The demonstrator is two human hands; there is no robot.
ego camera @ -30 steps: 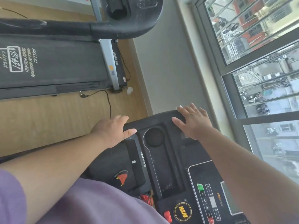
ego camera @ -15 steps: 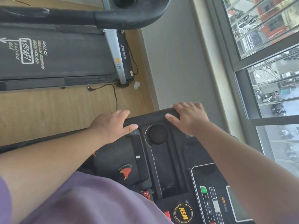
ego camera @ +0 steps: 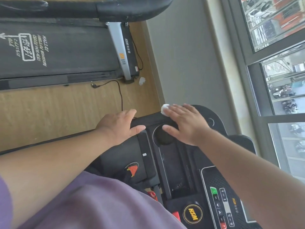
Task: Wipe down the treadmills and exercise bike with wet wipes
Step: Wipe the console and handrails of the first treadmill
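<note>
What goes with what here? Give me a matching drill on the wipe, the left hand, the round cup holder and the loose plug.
1 white wipe
2 left hand
3 cup holder
4 plug

a lying on the wooden floor
b under the right hand's fingers
c resting on the console's left edge
d sunk in the console, beside the right thumb

Pairs: 1-b, 2-c, 3-d, 4-a

- Two bare forearms are seen, uncovered from elbow to wrist.
- The left hand (ego camera: 118, 125) and the right hand (ego camera: 184, 123) are bare; neither gloves, rings nor a watch are worn.
- A purple garment (ego camera: 92, 202) of soft, matte cloth is worn on the body, lying in loose folds.
- A purple sleeve (ego camera: 5, 204) is seen at the left edge, ending above the elbow.
</note>
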